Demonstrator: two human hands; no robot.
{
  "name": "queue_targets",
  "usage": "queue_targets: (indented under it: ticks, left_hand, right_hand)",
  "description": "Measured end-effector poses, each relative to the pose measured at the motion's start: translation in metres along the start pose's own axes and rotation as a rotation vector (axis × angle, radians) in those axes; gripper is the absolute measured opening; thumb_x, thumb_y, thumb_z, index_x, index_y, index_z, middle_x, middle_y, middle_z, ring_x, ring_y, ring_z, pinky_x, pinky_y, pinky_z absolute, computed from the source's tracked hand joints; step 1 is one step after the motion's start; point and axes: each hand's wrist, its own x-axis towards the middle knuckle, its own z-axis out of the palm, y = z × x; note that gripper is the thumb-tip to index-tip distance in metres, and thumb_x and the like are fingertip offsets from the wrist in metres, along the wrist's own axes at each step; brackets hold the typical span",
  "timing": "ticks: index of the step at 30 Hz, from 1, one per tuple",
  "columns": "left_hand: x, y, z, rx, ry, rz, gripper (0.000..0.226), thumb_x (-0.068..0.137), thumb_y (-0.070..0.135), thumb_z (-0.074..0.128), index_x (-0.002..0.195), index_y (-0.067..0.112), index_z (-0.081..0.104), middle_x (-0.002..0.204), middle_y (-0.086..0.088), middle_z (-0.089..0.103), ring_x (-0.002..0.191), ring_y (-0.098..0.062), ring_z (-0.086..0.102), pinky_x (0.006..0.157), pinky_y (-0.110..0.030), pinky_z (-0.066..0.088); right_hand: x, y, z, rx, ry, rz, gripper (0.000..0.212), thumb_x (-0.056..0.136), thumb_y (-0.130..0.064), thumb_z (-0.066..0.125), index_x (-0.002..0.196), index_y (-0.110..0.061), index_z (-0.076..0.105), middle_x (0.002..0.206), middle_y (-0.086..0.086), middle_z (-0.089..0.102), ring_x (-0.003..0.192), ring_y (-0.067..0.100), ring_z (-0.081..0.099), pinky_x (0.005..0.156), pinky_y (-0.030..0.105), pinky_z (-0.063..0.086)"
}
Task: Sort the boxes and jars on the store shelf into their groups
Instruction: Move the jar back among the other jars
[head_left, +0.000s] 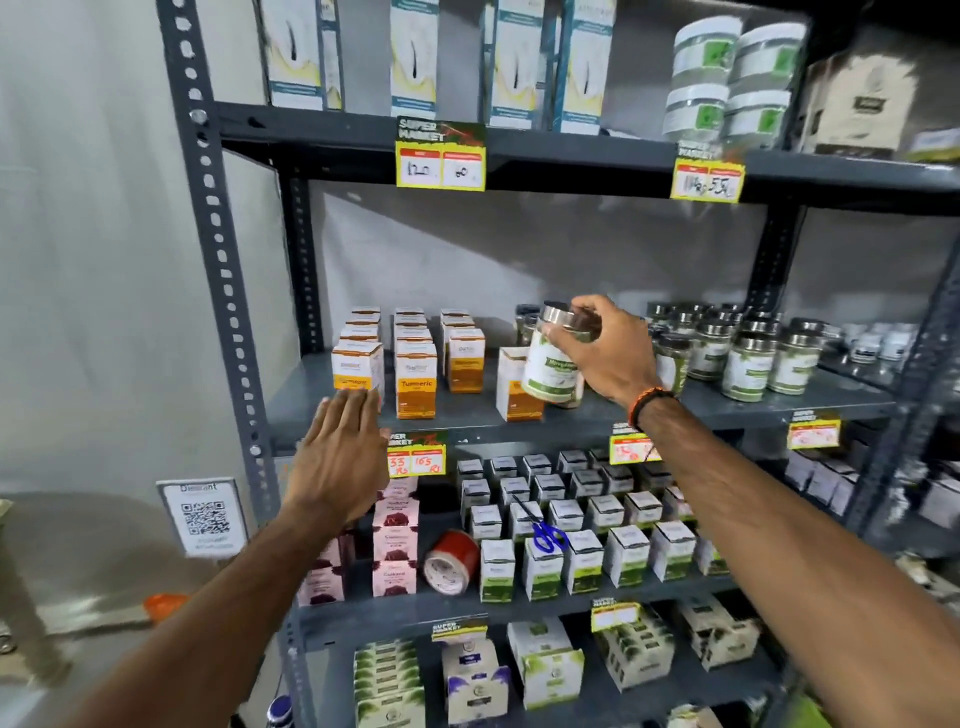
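Item: green-labelled jar, tilted, lifted above middle shelf beside stray turmeric box. Gripped at steel lid by right hand. Left hand flat, released, empty, near front turmeric row. Step, judged: regrouping. Next: carry rightward to matching jar cluster.

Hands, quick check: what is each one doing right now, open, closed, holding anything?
Left hand: open, fingers spread flat, holding nothing, in front of the turmeric boxes.
Right hand: closed on a white-labelled jar, gripped near its metal lid.
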Motion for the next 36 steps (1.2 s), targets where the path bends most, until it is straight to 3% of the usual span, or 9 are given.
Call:
queue_targets:
  ticks: [4, 9, 14, 19, 22, 28, 33, 36]
  left_hand:
    - [0.015, 0.066, -0.005, -0.039, 0.076, 0.094, 0.062, 0.102, 0.034, 0.022, 0.155, 0.002, 0.026, 0.159, -0.021, 0.035, 0.149, -0.035, 0.026, 0.123, -0.05, 0.018]
    - [0.04, 0.171, 0.013, -0.059, 0.054, 0.243, 0.062, 0.102, 0.034, 0.024, 0.156, 0.002, 0.024, 0.162, -0.02, 0.029, 0.152, -0.033, 0.02, 0.124, -0.05, 0.017]
    - [0.072, 0.298, 0.053, -0.105, 0.052, 0.309, 0.061, 0.102, 0.035, 0.028, 0.153, 0.003, 0.03, 0.159, -0.017, 0.036, 0.149, -0.033, 0.027, 0.122, -0.049, 0.022]
    - [0.108, 0.42, 0.099, -0.136, -0.008, 0.333, 0.059, 0.102, 0.033, 0.032, 0.152, 0.002, 0.032, 0.157, -0.019, 0.038, 0.147, -0.035, 0.03, 0.122, -0.05, 0.023]
    - [0.129, 0.475, 0.124, -0.129, -0.044, 0.318, 0.058, 0.102, 0.031, 0.038, 0.151, 0.002, 0.033, 0.156, -0.019, 0.04, 0.146, -0.035, 0.033, 0.121, -0.049, 0.027]
    - [0.157, 0.519, 0.15, -0.096, -0.172, 0.174, 0.059, 0.104, 0.032, 0.027, 0.156, 0.004, 0.023, 0.162, -0.017, 0.029, 0.149, -0.033, 0.025, 0.123, -0.046, 0.019]
    - [0.169, 0.524, 0.156, -0.053, -0.153, 0.119, 0.054, 0.103, 0.03, 0.031, 0.15, 0.004, 0.035, 0.156, -0.017, 0.041, 0.143, -0.033, 0.037, 0.12, -0.044, 0.026]
    - [0.168, 0.523, 0.158, -0.028, -0.141, 0.11, 0.054, 0.103, 0.029, 0.031, 0.149, 0.004, 0.037, 0.154, -0.017, 0.044, 0.142, -0.033, 0.04, 0.118, -0.044, 0.03]
  right_hand:
    - [-0.013, 0.05, -0.041, -0.004, 0.03, 0.069, 0.069, 0.076, -0.074, 0.065, 0.122, -0.023, 0.066, 0.102, -0.009, 0.071, 0.092, 0.014, 0.069, 0.083, 0.038, 0.058]
    - [-0.013, 0.135, -0.106, -0.068, 0.133, 0.134, 0.051, 0.083, -0.054, 0.075, 0.121, -0.022, 0.068, 0.097, -0.009, 0.067, 0.09, 0.018, 0.067, 0.077, 0.031, 0.051]
    - [0.005, 0.247, -0.178, -0.114, 0.231, 0.202, 0.059, 0.077, -0.057, 0.073, 0.123, -0.02, 0.069, 0.105, 0.001, 0.075, 0.098, 0.024, 0.069, 0.088, 0.038, 0.054]
    - [0.026, 0.356, -0.245, -0.116, 0.227, 0.261, 0.06, 0.079, -0.051, 0.08, 0.129, -0.023, 0.063, 0.11, -0.004, 0.073, 0.099, 0.014, 0.064, 0.085, 0.023, 0.041]
    - [0.042, 0.412, -0.273, -0.132, 0.218, 0.291, 0.064, 0.076, -0.055, 0.08, 0.13, -0.025, 0.062, 0.113, 0.0, 0.075, 0.105, 0.023, 0.068, 0.089, 0.029, 0.047]
    - [0.078, 0.473, -0.283, -0.142, 0.161, 0.317, 0.068, 0.076, -0.055, 0.079, 0.132, -0.021, 0.06, 0.115, 0.004, 0.073, 0.108, 0.027, 0.067, 0.091, 0.032, 0.049]
    - [0.099, 0.503, -0.265, -0.124, 0.108, 0.364, 0.077, 0.07, -0.065, 0.075, 0.131, -0.02, 0.059, 0.105, 0.004, 0.073, 0.101, 0.028, 0.069, 0.089, 0.04, 0.056]
    - [0.109, 0.512, -0.252, -0.097, 0.051, 0.369, 0.083, 0.071, -0.061, 0.078, 0.137, -0.015, 0.056, 0.1, -0.001, 0.069, 0.1, 0.025, 0.068, 0.087, 0.036, 0.055]
